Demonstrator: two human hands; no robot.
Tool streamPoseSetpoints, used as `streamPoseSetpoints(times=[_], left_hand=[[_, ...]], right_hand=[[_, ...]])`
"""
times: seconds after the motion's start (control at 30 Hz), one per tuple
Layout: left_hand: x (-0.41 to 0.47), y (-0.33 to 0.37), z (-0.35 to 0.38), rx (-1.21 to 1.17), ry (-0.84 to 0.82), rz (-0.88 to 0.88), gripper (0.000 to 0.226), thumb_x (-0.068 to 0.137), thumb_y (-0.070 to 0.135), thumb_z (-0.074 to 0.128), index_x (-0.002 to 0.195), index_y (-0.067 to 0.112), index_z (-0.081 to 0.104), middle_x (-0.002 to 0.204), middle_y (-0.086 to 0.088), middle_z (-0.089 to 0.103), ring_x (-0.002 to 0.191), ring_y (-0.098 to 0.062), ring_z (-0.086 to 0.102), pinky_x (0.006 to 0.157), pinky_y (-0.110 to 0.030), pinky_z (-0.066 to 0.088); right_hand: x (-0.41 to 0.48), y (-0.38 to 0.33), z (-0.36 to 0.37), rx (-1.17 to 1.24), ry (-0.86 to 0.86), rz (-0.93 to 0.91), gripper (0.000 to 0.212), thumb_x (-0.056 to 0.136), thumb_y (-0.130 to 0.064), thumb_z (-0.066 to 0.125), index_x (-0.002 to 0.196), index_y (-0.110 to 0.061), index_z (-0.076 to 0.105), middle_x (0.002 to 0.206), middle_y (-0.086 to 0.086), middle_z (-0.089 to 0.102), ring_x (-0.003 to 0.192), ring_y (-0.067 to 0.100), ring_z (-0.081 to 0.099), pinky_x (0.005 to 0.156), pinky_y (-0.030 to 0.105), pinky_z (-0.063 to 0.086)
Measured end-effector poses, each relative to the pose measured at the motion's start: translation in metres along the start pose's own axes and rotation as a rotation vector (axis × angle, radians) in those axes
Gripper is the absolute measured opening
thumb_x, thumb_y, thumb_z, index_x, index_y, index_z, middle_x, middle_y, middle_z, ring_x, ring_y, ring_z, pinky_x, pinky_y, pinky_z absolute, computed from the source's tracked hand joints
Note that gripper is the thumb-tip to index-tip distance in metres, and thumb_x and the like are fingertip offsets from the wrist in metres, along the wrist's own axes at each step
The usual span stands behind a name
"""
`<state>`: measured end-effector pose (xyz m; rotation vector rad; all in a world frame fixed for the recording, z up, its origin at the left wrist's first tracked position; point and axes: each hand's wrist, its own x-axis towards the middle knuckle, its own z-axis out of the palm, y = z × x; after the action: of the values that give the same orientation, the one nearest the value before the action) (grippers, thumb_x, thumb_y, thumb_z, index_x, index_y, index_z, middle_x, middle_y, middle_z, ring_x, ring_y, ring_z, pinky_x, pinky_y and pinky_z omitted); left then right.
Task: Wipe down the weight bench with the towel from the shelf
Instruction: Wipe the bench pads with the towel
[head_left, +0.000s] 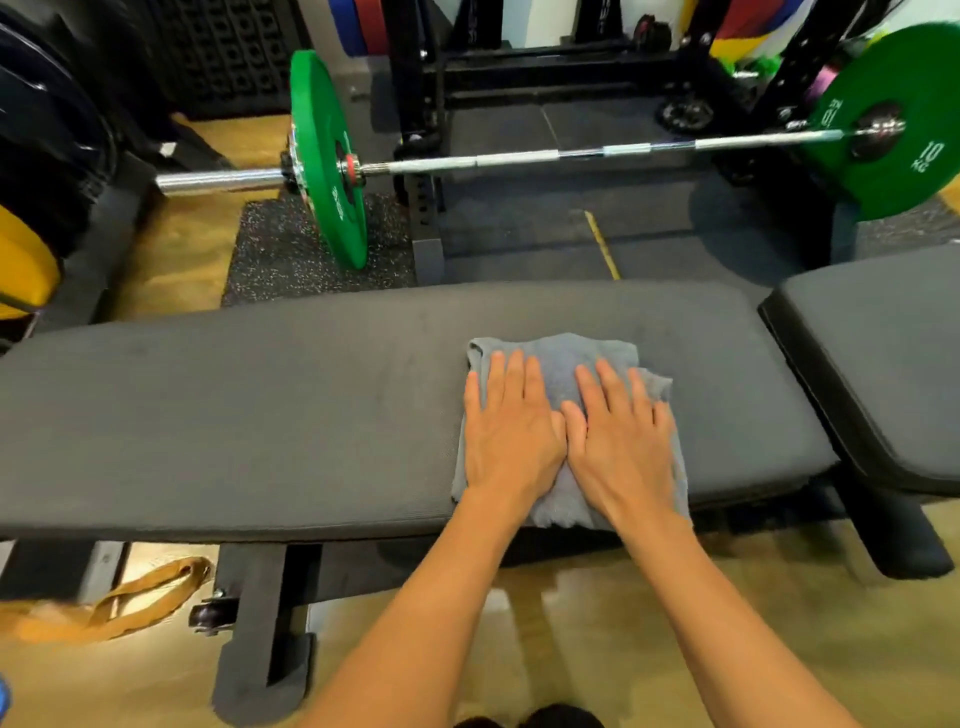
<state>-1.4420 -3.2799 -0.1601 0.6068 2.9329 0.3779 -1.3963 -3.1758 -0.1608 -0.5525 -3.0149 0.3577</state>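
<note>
Both grips are released: the left hand (506, 431) and the right hand (621, 441) lie palm-down, fingers spread, pressing the grey towel (558, 364) flat on the long pad of the weight bench (260, 415), toward its right end. Wiping is in hand. Judging by the bare pad leftward, the next move calls for sliding the towel that way under steady pressure.
</note>
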Motion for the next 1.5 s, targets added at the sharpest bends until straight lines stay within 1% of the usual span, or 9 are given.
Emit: streamPoseSetpoints(times=[0.33, 0.43, 0.63, 0.83, 0.93, 1.03, 1.13, 1.3, 1.5], left_hand=[[0.043, -0.129, -0.031, 0.034, 0.062, -0.131, 0.084, 0.079, 0.045, -0.007, 0.153, 0.011, 0.013, 0.163, -0.006, 0.010, 0.150, -0.022, -0.002, 0.119, -0.045, 0.001], [0.091, -0.146, -0.030, 0.052, 0.106, -0.147, 0.070, 0.092, 0.045, 0.009, 0.151, 0.009, 0.021, 0.160, -0.008, 0.018, 0.149, -0.023, 0.006, 0.117, -0.046, 0.005], [0.154, -0.162, -0.037, 0.100, 0.267, -0.203, 0.038, 0.093, 0.037, 0.037, 0.104, 0.009, 0.060, 0.110, -0.010, 0.064, 0.106, -0.029, 0.052, 0.093, -0.046, 0.034], [0.100, -0.130, -0.009, 0.120, 0.343, -0.271, 0.062, 0.091, 0.036, 0.020, 0.138, 0.004, 0.044, 0.144, -0.016, 0.046, 0.136, -0.031, 0.038, 0.109, -0.047, 0.026], [0.076, -0.100, -0.004, 0.155, 0.332, -0.291, 0.055, 0.090, 0.032, 0.024, 0.124, 0.003, 0.056, 0.130, -0.017, 0.057, 0.117, -0.035, 0.053, 0.090, -0.048, 0.037], [0.072, -0.085, -0.018, 0.156, 0.344, -0.298, 0.060, 0.082, 0.036, 0.019, 0.104, 0.002, 0.064, 0.115, -0.019, 0.063, 0.100, -0.038, 0.055, 0.078, -0.046, 0.037], [0.079, -0.089, -0.036, 0.152, 0.316, -0.322, 0.064, 0.082, 0.038, 0.016, 0.102, 0.004, 0.066, 0.112, -0.018, 0.063, 0.102, -0.038, 0.051, 0.079, -0.044, 0.035], [0.116, -0.105, -0.050, 0.141, 0.299, -0.367, 0.031, 0.092, 0.033, 0.043, 0.110, 0.012, 0.059, 0.121, -0.016, 0.056, 0.114, -0.035, 0.044, 0.091, -0.048, 0.032], [0.123, -0.114, -0.025, 0.148, 0.354, -0.377, 0.041, 0.093, 0.038, 0.037, 0.125, 0.020, 0.055, 0.132, -0.014, 0.047, 0.120, -0.034, 0.038, 0.090, -0.050, 0.031]], right_hand=[[0.062, -0.124, 0.038, 0.017, -0.098, -0.118, 0.055, 0.100, -0.046, 0.020, 0.152, -0.028, 0.019, 0.162, -0.002, 0.013, 0.149, 0.024, 0.002, 0.117, 0.057, 0.003], [0.112, -0.135, 0.045, 0.039, -0.094, -0.135, 0.053, 0.101, -0.045, 0.023, 0.152, -0.029, 0.019, 0.162, -0.003, 0.011, 0.149, 0.023, 0.001, 0.116, 0.056, 0.001], [0.182, -0.152, 0.053, 0.122, -0.042, -0.224, 0.041, 0.097, -0.042, 0.028, 0.129, -0.025, 0.048, 0.138, 0.000, 0.048, 0.128, 0.026, 0.037, 0.105, 0.052, 0.024], [0.135, -0.109, 0.051, 0.131, -0.037, -0.359, 0.054, 0.100, -0.043, 0.028, 0.149, -0.022, 0.031, 0.159, 0.006, 0.025, 0.145, 0.031, 0.020, 0.117, 0.048, 0.017], [0.098, -0.079, 0.046, 0.137, 0.036, -0.405, 0.052, 0.095, -0.041, 0.032, 0.137, -0.017, 0.050, 0.147, 0.011, 0.044, 0.131, 0.037, 0.042, 0.104, 0.048, 0.037], [0.106, -0.075, 0.023, 0.123, -0.075, -0.422, 0.039, 0.096, -0.034, 0.041, 0.129, -0.015, 0.051, 0.142, 0.010, 0.044, 0.123, 0.039, 0.043, 0.095, 0.048, 0.038], [0.126, -0.090, 0.004, 0.162, -0.145, -0.340, 0.035, 0.096, -0.030, 0.040, 0.128, -0.015, 0.047, 0.140, 0.010, 0.040, 0.124, 0.040, 0.039, 0.094, 0.049, 0.035], [0.147, -0.115, 0.019, 0.110, -0.098, -0.180, 0.051, 0.098, -0.052, 0.031, 0.142, -0.025, 0.033, 0.154, 0.010, 0.021, 0.130, 0.038, 0.030, 0.097, 0.056, 0.030], [0.158, -0.111, 0.041, 0.154, 0.065, -0.266, 0.038, 0.100, -0.044, 0.038, 0.121, -0.014, 0.050, 0.136, 0.015, 0.035, 0.114, 0.035, 0.042, 0.074, 0.041, 0.037]])
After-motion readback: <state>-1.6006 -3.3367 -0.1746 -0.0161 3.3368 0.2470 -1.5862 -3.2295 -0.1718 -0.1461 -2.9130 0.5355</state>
